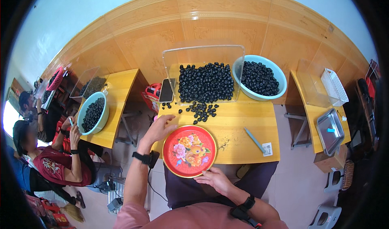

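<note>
A round red tray (pixel 172 146) with a gold rim and a painted flower pattern is over the table's near edge, above my lap. My right hand (pixel 215 181) grips its near right rim, thumb on top. My left hand (pixel 159 128) reaches past the tray's far left rim with fingers stretched, holding nothing. Beyond the tray, small black round pieces (pixel 206 83) fill a clear-walled bin (pixel 203 47). Several loose black pieces (pixel 202 112) have spread in front of it on the yellow table (pixel 237 119).
A light blue basin (pixel 282 83) of black pieces stands right of the bin, a phone (pixel 166 91) left. A grey pen-like tool (pixel 254 139) and a white label (pixel 267 149) lie at right. Two people work at left beside another basin (pixel 104 117). A metal tray (pixel 329 137) sits far right.
</note>
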Demonstrator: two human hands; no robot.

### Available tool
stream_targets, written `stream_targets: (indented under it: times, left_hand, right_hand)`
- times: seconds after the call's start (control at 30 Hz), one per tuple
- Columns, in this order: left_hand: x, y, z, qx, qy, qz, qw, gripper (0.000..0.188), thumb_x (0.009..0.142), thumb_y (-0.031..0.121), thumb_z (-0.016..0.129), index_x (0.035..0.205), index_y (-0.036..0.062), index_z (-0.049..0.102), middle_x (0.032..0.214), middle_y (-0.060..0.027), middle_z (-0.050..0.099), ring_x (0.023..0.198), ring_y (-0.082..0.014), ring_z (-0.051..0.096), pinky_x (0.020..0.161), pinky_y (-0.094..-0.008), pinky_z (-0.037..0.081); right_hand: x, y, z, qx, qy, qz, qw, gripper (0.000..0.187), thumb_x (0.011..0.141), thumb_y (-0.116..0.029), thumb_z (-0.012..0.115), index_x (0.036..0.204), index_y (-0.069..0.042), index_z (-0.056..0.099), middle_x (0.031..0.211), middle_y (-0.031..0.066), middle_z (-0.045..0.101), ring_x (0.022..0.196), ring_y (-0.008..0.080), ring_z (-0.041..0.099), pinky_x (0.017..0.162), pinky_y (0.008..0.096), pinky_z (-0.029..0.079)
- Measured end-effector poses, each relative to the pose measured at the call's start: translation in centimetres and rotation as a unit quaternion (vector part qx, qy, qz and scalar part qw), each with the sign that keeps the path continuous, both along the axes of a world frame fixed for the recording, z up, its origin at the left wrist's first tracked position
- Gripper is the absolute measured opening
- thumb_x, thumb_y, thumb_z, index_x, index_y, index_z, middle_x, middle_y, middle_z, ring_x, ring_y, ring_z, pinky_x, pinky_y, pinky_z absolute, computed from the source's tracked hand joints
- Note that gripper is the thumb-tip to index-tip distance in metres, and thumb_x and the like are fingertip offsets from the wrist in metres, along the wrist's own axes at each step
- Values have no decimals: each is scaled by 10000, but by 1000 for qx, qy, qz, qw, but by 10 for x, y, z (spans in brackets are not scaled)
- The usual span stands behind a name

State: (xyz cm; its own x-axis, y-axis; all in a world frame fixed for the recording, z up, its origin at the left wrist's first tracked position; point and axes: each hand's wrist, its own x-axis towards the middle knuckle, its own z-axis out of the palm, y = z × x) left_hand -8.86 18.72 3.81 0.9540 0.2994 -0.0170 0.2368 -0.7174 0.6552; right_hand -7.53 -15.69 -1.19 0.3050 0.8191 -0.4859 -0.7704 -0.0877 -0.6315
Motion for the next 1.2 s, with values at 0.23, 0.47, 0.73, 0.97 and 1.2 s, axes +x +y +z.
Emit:
stream_targets:
  times: [0.23,0.47,0.73,0.97,1.2]
  left_hand:
    - [-58,-9,-10,27,61,116,991,480,838,134,800,1293,31,689,1184,-238,729,1088,-390,716,948,-451,562]
    - [-46,10,-25,92,3,155,984,350,838,76,755,1180,9,733,1116,-241,736,1002,-398,729,894,-464,579]
    - [41,27,-39,178,-95,85,976,391,867,153,749,1211,-27,708,1059,-243,744,993,-421,721,926,-463,567]
    - [107,38,-40,41,102,74,991,556,769,265,832,1212,-53,722,1021,-242,769,966,-322,761,885,-393,589]
    - [130,-3,-34,-161,108,0,981,452,910,273,778,1238,-29,703,1085,-200,762,924,-345,751,854,-419,591]
  right_hand:
    - [-7,25,-1,5,-11,87,996,479,1090,-200,562,1477,58,450,1474,230,541,1263,334,640,1053,440,550]
    - [4,9,-1,21,-181,220,958,445,1063,-165,580,1462,18,508,1216,162,716,967,186,705,864,340,593]
    - [58,9,-12,-54,-425,31,903,332,999,-94,633,1320,-12,629,1068,111,723,810,145,683,730,298,567]
    - [102,53,-16,-150,-579,-122,792,577,885,-31,721,1427,-21,521,1217,197,563,926,300,680,830,409,571]
    - [131,86,-2,-219,-762,-53,608,733,815,-119,798,1489,-99,511,1326,188,540,1278,391,507,1068,484,441]
